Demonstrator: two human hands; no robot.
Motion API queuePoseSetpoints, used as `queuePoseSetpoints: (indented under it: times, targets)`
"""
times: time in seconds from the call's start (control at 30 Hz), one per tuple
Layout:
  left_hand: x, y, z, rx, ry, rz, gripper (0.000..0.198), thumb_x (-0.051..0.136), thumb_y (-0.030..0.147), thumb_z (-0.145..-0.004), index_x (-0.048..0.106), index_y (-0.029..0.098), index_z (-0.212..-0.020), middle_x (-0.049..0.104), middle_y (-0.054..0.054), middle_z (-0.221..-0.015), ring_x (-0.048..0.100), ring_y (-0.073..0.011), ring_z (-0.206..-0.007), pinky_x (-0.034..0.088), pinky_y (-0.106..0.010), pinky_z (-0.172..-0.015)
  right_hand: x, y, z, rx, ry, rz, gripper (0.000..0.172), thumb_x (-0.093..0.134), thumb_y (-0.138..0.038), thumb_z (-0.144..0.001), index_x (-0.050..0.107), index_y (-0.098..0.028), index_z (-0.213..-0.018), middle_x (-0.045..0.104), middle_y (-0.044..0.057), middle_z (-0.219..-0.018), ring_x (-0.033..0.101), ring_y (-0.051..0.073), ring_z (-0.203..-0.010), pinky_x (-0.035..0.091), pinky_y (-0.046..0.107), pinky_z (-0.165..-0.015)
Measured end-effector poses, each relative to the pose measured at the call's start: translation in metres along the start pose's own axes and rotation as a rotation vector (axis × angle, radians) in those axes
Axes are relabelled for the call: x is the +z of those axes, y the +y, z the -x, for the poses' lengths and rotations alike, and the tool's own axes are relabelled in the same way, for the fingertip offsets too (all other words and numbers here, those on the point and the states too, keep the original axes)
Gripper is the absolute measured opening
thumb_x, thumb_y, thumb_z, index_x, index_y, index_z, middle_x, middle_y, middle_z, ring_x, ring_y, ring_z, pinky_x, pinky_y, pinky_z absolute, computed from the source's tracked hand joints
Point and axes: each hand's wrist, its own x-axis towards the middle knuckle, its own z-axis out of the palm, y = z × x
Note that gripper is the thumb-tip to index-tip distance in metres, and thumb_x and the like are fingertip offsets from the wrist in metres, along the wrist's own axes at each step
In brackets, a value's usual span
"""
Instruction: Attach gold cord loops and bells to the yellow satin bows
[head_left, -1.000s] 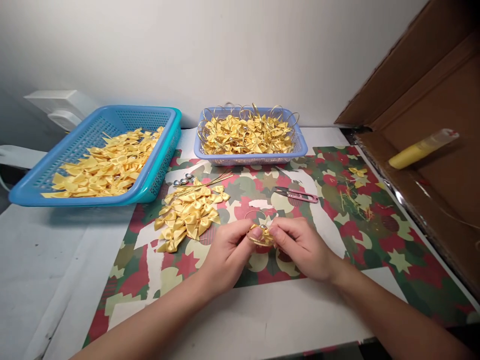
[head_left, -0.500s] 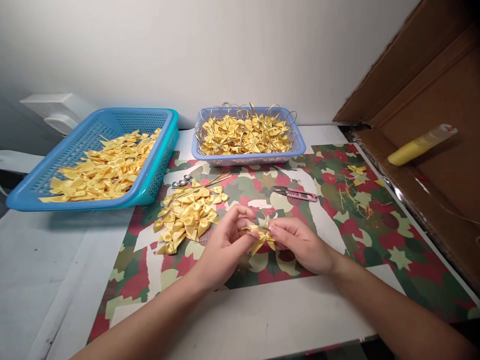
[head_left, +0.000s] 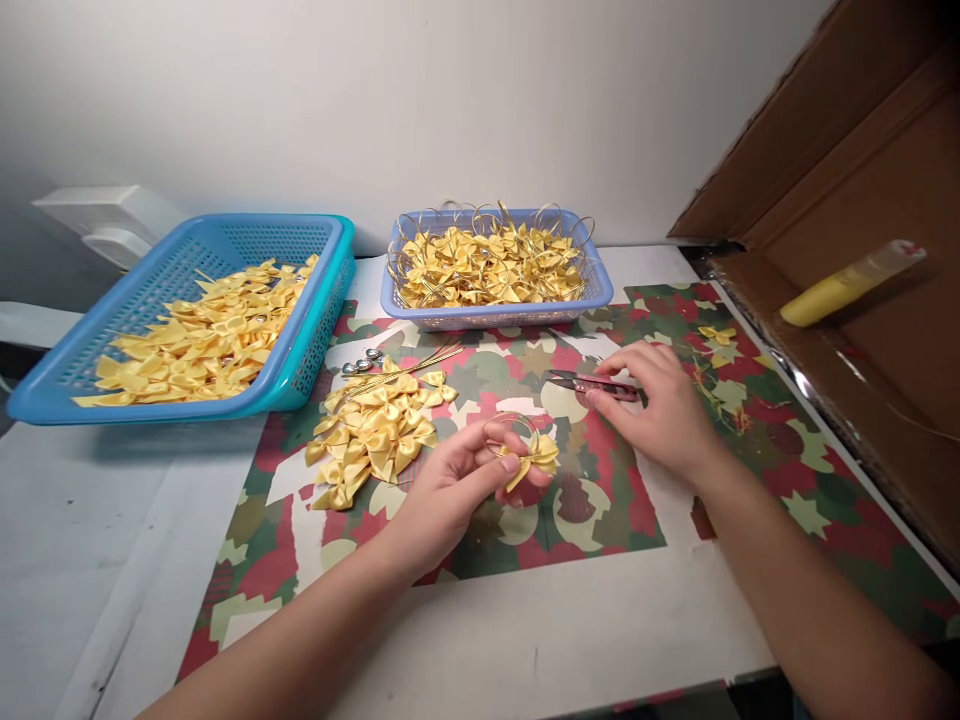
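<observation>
My left hand (head_left: 469, 472) pinches a yellow ribbon bow (head_left: 538, 456), with a loop of thin gold cord standing up from it. To the right, my right hand (head_left: 660, 405) has its thumb and fingers around the pink handle of a pair of thread snips (head_left: 574, 382). The snips lie on the patterned sheet, their dark blades pointing left. A heap of yellow bows (head_left: 382, 430) lies just left of my left hand. Gold cords (head_left: 405, 370) rest across the heap's top, beside several small silvery pieces (head_left: 362, 363).
At the back stands a lilac basket (head_left: 495, 316) full of bows with gold loops. A blue basket (head_left: 150, 408) of bows is at the left. Thread scraps (head_left: 731, 410) lie on the right, near a cardboard wall (head_left: 862, 190) and a yellow tube (head_left: 847, 288).
My right hand has let go of the bow and moved right and away from me to the snips. My left hand keeps the bow, now more plainly in view.
</observation>
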Motion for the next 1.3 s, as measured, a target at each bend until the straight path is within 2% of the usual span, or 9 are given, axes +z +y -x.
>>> queuePoseSetpoints:
  times: [0.13,0.2,0.3,0.43,0.67,0.83,1.03,1.13,1.3]
  targets:
    - [0.003,0.001,0.003,0.017,0.002,-0.087,0.016,0.057,0.035,-0.09,0.057,0.019,-0.093,0.066,-0.002,-0.076,0.056,-0.0115,-0.068,0.043,-0.022,-0.063,0.003,-0.032,0.011,-0.286,0.222,-0.235,0.009,0.062,-0.013,-0.079,0.06,-0.022,-0.076,0.062,0.0,-0.067,0.053,0.016,-0.064,0.042,0.033,-0.065]
    - [0.004,0.0,0.005,0.06,-0.001,-0.153,0.014,0.057,0.034,-0.091,0.056,0.02,-0.095,0.064,-0.001,-0.076,0.056,-0.0107,-0.068,0.042,-0.021,-0.061,0.008,-0.051,0.019,-0.353,0.175,-0.242,0.007,0.066,-0.015,-0.077,0.063,-0.021,-0.078,0.063,0.0,-0.066,0.052,0.016,-0.064,0.041,0.033,-0.063]
    - [0.005,-0.004,0.007,0.16,0.006,-0.232,0.013,0.056,0.032,-0.092,0.053,0.022,-0.102,0.063,0.0,-0.077,0.057,-0.0112,-0.069,0.043,-0.021,-0.063,0.017,-0.066,0.025,-0.299,0.119,-0.212,0.005,0.068,-0.02,-0.078,0.063,-0.02,-0.079,0.065,0.002,-0.069,0.056,0.017,-0.066,0.042,0.034,-0.064]
    - [0.005,-0.005,0.009,0.322,0.01,-0.397,0.014,0.05,0.026,-0.095,0.049,0.023,-0.109,0.068,-0.002,-0.083,0.062,-0.0136,-0.075,0.047,-0.024,-0.07,0.02,-0.066,0.026,-0.224,0.078,-0.195,0.006,0.068,-0.017,-0.078,0.063,-0.019,-0.081,0.067,0.003,-0.073,0.059,0.018,-0.07,0.043,0.036,-0.068]
    - [0.004,-0.003,0.011,0.498,0.024,-0.61,0.012,0.046,0.018,-0.095,0.05,0.021,-0.105,0.064,0.001,-0.076,0.059,-0.0108,-0.066,0.045,-0.02,-0.06,0.018,-0.066,0.025,-0.134,0.034,-0.35,0.007,0.067,-0.012,-0.078,0.065,-0.018,-0.082,0.067,0.003,-0.074,0.06,0.017,-0.073,0.045,0.034,-0.068]
    - [0.004,-0.005,0.011,0.444,0.029,-0.565,0.01,0.047,0.02,-0.095,0.05,0.023,-0.104,0.062,0.002,-0.075,0.055,-0.0099,-0.065,0.043,-0.02,-0.059,0.019,-0.066,0.026,-0.105,0.04,-0.367,0.01,0.063,-0.008,-0.08,0.065,-0.018,-0.079,0.067,0.002,-0.073,0.059,0.017,-0.072,0.045,0.034,-0.069]
    - [0.005,-0.006,0.01,0.261,0.025,-0.308,0.006,0.051,0.028,-0.095,0.05,0.024,-0.099,0.053,0.005,-0.065,0.044,-0.0076,-0.055,0.037,-0.02,-0.055,0.019,-0.066,0.026,-0.073,0.051,-0.394,0.011,0.06,-0.008,-0.082,0.061,-0.017,-0.077,0.066,0.002,-0.072,0.058,0.016,-0.073,0.045,0.034,-0.069]
    - [0.005,-0.007,0.01,0.199,0.024,-0.22,0.01,0.053,0.031,-0.094,0.049,0.023,-0.099,0.053,0.005,-0.067,0.043,-0.0074,-0.055,0.037,-0.02,-0.056,0.018,-0.066,0.026,-0.089,0.052,-0.399,0.01,0.059,-0.008,-0.081,0.062,-0.017,-0.079,0.065,0.003,-0.073,0.058,0.016,-0.073,0.044,0.034,-0.069]
    - [0.005,-0.006,0.01,0.244,0.046,-0.287,0.012,0.054,0.031,-0.093,0.05,0.023,-0.101,0.056,0.002,-0.072,0.05,-0.0101,-0.063,0.039,-0.021,-0.058,0.018,-0.066,0.026,-0.194,0.059,-0.301,0.009,0.066,-0.01,-0.077,0.063,-0.018,-0.08,0.067,0.003,-0.075,0.059,0.018,-0.072,0.042,0.035,-0.069]
